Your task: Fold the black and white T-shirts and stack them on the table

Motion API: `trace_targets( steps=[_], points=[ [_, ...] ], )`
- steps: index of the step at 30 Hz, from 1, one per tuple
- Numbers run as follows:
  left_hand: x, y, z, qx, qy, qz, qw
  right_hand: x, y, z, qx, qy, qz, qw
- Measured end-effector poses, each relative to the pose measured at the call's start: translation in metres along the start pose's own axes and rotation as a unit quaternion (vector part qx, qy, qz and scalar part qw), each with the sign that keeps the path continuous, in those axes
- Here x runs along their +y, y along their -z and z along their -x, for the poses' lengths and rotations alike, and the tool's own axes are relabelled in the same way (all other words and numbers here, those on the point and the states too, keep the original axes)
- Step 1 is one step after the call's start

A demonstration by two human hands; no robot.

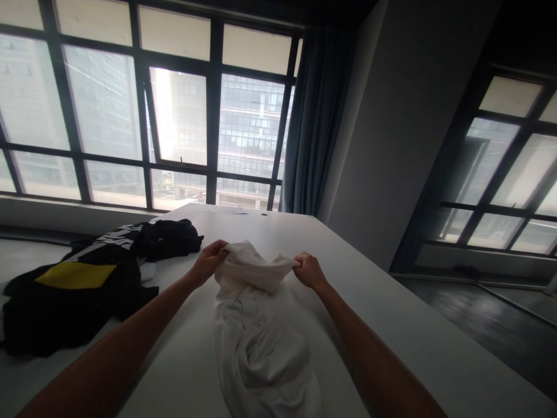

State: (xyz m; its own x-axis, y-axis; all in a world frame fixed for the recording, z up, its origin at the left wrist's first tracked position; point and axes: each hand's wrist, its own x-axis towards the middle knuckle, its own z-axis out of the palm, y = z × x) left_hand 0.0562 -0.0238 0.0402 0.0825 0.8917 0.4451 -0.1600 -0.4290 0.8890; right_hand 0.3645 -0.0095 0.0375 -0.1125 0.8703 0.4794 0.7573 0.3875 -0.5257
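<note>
A crumpled white garment (256, 337) lies on the white table (391, 313), running from the near edge up to my hands. My left hand (209, 260) pinches its upper edge on the left side. My right hand (308, 270) grips the same edge on the right, so the cloth is lifted and bunched between them. Both forearms reach in from the bottom of the view.
A pile of black clothing (87, 284) with a yellow patch and white lettering lies on the table's left part. Large windows (183, 116) and a dark curtain (317, 116) stand behind the table. To the right the table ends above a dark floor (491, 313).
</note>
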Motion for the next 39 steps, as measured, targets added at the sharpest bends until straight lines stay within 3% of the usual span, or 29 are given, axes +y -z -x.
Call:
trace_targets(
  steps=[4, 7, 9, 12, 14, 15, 16, 18, 20, 21, 22, 25, 27, 31, 33, 36, 39],
  points=[
    [-0.002, 0.015, -0.005, 0.065, -0.025, -0.087, 0.994, 0.002, 0.005, 0.001, -0.045, 0.033, -0.233, 0.971],
    [-0.007, 0.027, -0.008, 0.14, -0.027, -0.159, 0.977, 0.002, 0.001, 0.0, -0.053, -0.025, -0.381, 0.923],
    [-0.009, 0.033, -0.01, 0.183, -0.007, -0.213, 0.96, 0.003, -0.002, -0.003, -0.02, -0.068, -0.425, 0.903],
    [-0.009, 0.032, -0.009, 0.22, 0.012, -0.274, 0.936, 0.003, -0.002, -0.006, 0.085, -0.112, -0.408, 0.902],
    [-0.008, 0.021, -0.004, 0.185, 0.01, -0.297, 0.937, -0.004, 0.0, -0.003, 0.136, -0.134, -0.395, 0.898],
    [-0.008, 0.012, 0.001, 0.135, 0.018, -0.294, 0.946, -0.011, 0.0, 0.001, 0.115, -0.131, -0.406, 0.897],
    [-0.009, 0.001, 0.006, 0.07, 0.035, -0.277, 0.958, -0.02, -0.001, 0.007, 0.056, -0.112, -0.426, 0.896],
    [-0.013, -0.021, 0.017, -0.064, 0.08, -0.196, 0.975, -0.038, -0.005, 0.02, -0.147, -0.026, -0.466, 0.872],
    [-0.016, -0.04, 0.027, -0.136, 0.11, -0.105, 0.979, -0.051, -0.01, 0.03, -0.301, 0.048, -0.467, 0.83],
    [-0.016, -0.046, 0.03, -0.149, 0.113, -0.07, 0.98, -0.054, -0.011, 0.032, -0.324, 0.061, -0.459, 0.825],
    [-0.015, -0.051, 0.033, -0.153, 0.109, -0.041, 0.981, -0.053, -0.011, 0.032, -0.307, 0.059, -0.446, 0.839],
    [-0.005, -0.054, 0.034, -0.133, 0.099, 0.028, 0.986, -0.037, -0.008, 0.026, -0.133, 0.036, -0.359, 0.923],
    [0.003, -0.054, 0.034, -0.122, 0.117, 0.087, 0.982, -0.024, -0.009, 0.023, -0.09, 0.058, -0.282, 0.953],
    [0.018, -0.055, 0.035, -0.126, 0.153, 0.17, 0.965, -0.017, -0.03, 0.025, -0.177, 0.153, -0.19, 0.954],
    [0.026, -0.052, 0.036, -0.13, 0.146, 0.161, 0.967, -0.021, -0.042, 0.025, -0.185, 0.162, -0.178, 0.953],
    [0.039, -0.035, 0.029, -0.166, 0.122, 0.067, 0.976, -0.024, -0.043, 0.017, -0.111, 0.081, -0.21, 0.968],
    [0.053, -0.002, 0.005, -0.235, 0.083, -0.135, 0.959, -0.027, -0.024, 0.008, -0.014, 0.0, -0.27, 0.963]
  ],
)
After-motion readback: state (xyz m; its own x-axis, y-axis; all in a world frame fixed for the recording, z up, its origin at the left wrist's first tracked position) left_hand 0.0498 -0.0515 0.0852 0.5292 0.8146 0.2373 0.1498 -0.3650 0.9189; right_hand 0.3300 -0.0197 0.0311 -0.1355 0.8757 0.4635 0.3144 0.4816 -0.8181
